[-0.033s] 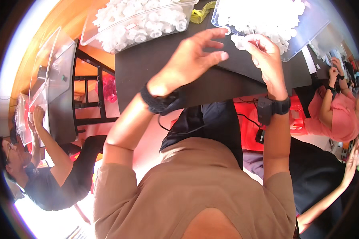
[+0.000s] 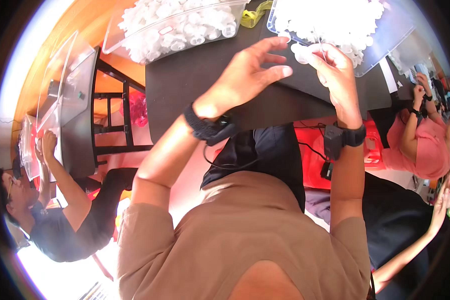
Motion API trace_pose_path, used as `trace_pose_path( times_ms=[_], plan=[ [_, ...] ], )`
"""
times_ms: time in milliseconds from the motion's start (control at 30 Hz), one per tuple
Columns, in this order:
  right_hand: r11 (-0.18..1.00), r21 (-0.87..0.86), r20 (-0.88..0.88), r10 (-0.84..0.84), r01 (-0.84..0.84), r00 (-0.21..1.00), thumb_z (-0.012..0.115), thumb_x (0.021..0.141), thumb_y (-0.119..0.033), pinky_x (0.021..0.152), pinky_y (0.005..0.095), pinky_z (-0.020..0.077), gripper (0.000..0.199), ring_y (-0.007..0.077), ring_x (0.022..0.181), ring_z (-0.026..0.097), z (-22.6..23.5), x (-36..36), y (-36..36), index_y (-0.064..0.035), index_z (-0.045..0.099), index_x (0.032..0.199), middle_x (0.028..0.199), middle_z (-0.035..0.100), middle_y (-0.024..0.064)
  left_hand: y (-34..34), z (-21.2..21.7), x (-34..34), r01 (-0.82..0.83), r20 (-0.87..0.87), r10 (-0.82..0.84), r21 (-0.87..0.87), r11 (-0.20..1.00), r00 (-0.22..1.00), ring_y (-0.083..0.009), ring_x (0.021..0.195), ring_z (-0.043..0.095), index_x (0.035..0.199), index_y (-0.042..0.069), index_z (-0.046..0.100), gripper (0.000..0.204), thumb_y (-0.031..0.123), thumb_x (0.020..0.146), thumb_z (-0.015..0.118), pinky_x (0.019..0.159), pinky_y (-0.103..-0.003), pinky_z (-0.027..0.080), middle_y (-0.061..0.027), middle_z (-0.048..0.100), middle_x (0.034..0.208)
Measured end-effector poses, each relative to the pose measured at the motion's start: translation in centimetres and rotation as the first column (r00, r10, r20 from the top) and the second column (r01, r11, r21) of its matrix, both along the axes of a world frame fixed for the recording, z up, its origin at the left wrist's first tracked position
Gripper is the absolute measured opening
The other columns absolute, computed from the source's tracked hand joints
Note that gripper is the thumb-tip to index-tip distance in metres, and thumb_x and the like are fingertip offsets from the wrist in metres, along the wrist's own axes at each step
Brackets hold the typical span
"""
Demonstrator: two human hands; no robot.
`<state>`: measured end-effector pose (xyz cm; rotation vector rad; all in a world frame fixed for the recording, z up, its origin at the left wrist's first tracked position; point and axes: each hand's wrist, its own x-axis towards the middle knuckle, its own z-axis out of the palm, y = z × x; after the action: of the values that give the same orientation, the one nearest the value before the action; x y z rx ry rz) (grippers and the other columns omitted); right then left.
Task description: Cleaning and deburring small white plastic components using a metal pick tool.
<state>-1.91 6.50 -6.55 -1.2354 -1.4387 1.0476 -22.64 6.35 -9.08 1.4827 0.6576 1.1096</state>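
Right hand (image 2: 335, 62): fingers pinching white plastic piece (image 2: 300, 53) above dark desk (image 2: 195, 82). Left hand (image 2: 245, 75): fingers parted, released. Far left: clear bin (image 2: 111, 42) heaped with white pieces (image 2: 185, 36).

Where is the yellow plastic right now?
In the head view, the yellow plastic is near the top edge, just right of centre, in the gap between the left clear bin and the right clear bin, beyond the left hand.

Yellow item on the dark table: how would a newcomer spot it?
On the dark table, find two clear tubs of white pieces at the far side. In the gap between them lies a crumpled yellow item, set apart by its colour from its white and clear neighbours.
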Motion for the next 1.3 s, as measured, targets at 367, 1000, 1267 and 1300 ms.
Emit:
trace_pose_path(
  times_ms=[367,1000,1267,1300],
  plan=[
    [0.995,0.073,0.036,0.064,-0.067,0.997,0.065,0.088,-0.013,0.046,0.0166,0.0275,0.012,-0.0011,0.052,0.039,1.3,-0.1,-5.2,-0.0034,0.068,0.095,0.068,0.056,-0.0063,-3.5,-1.7,2.3,0.187,0.412,-0.088,-0.206,0.96,0.907,-0.0149,0.1,0.062,0.116,0.002,0.06,0.027,0.007,0.09,0.063,0.089,-0.028,0.05,-0.0085,0.065,0.108],
    [0.988,0.125,-0.312,-0.044,0.087,0.949,0.063,0.088,-0.007,0.044,0.0158,0.0241,0.011,-0.0029,0.052,0.037,-0.3,-2.2,-8.1,-0.001,0.066,0.097,0.077,0.063,-0.0022,-5.6,-0.8,3.2,0.146,0.486,-0.06,-0.14,0.979,0.872,-0.0145,0.1,0.061,0.113,0.001,0.061,0.027,0.003,0.087,0.066,0.091,-0.029,0.049,-0.0078,0.065,0.106],
    [0.975,0.19,-0.113,-0.096,0.117,0.989,0.058,0.093,-0.011,0.046,0.0166,0.0284,0.017,0.0001,0.052,0.038,0.0,-2.4,-8.8,0.0012,0.064,0.102,0.073,0.06,-0.0019,-5.0,-1.9,3.2,0.133,0.502,-0.052,-0.126,0.983,0.863,-0.0147,0.099,0.061,0.11,0.002,0.062,0.026,0.003,0.085,0.068,0.089,-0.029,0.049,-0.008,0.065,0.107],
    [0.976,0.182,-0.107,-0.102,0.12,0.989,0.055,0.095,-0.012,0.047,0.0171,0.0294,0.019,0.0007,0.053,0.039,0.3,-2.3,-9.2,0.0012,0.064,0.105,0.073,0.058,-0.0017,-4.9,-2.1,3.0,0.132,0.503,-0.056,-0.118,0.984,0.862,-0.0145,0.099,0.061,0.11,0.002,0.062,0.026,0.002,0.085,0.068,0.088,-0.028,0.05,-0.0079,0.065,0.106]
  ],
)
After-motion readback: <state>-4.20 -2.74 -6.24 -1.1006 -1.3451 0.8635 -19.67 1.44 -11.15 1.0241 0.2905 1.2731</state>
